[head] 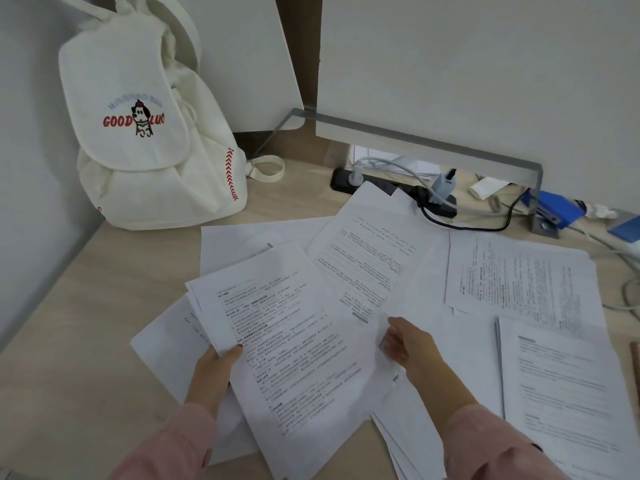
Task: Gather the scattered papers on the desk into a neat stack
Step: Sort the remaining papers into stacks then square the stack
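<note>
The white backpack (152, 140) is parked at the back left of the wooden desk (86, 323), leaned against the wall. Loads of printed papers (367, 258) are spread out to the right of the backpack and nearer the viewer than it, overlapped every which way. A fanned bunch of printed sheets (294, 341) is held in front of the backpack, closest to the viewer. Its left edge is pinched by the left hand (214, 368), with the thumb (239, 348) on top and the fingers hidden underneath. Its right edge is gripped by the right hand (412, 348), fingers curled onto the paper, though that part is a bit blurred. Far right of the backpack, a text page (519, 278) is laid flat, and nearer than that a tidier pile (568, 393) is sat. A black power strip (391, 192) with plugs in it is seen right of the backpack along the back, partly covered by a page corner.
</note>
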Tool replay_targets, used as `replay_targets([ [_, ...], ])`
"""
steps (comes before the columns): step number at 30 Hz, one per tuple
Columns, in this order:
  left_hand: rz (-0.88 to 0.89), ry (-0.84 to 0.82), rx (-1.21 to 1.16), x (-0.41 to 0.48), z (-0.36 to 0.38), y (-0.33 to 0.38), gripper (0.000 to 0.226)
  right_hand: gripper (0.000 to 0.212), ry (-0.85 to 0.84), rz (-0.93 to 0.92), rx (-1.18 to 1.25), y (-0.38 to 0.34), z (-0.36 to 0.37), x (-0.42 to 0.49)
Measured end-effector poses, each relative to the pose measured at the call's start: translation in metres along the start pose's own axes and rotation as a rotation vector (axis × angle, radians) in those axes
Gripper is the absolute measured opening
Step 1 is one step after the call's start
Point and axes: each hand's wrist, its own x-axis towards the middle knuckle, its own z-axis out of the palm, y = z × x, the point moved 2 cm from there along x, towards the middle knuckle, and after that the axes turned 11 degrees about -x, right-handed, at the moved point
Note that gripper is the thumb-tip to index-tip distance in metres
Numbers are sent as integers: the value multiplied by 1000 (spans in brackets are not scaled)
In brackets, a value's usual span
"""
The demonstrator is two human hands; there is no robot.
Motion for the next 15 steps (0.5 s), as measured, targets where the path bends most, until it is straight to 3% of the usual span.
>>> replay_targets([
  [5, -2, 13, 28, 0, -12, 3, 27, 11, -48, -153, -69, -9, 17, -4],
  [7, 1, 10, 27, -1, -20, 7, 22, 5, -58, -182, 92, -18, 17, -9],
  [11, 15, 47, 57, -5, -36, 14, 16, 31, -281, -192, 596, -36, 5, -18],
  [15, 21, 58, 89, -6, -48, 18, 17, 9, -463, -194, 578, -38, 1, -35],
])
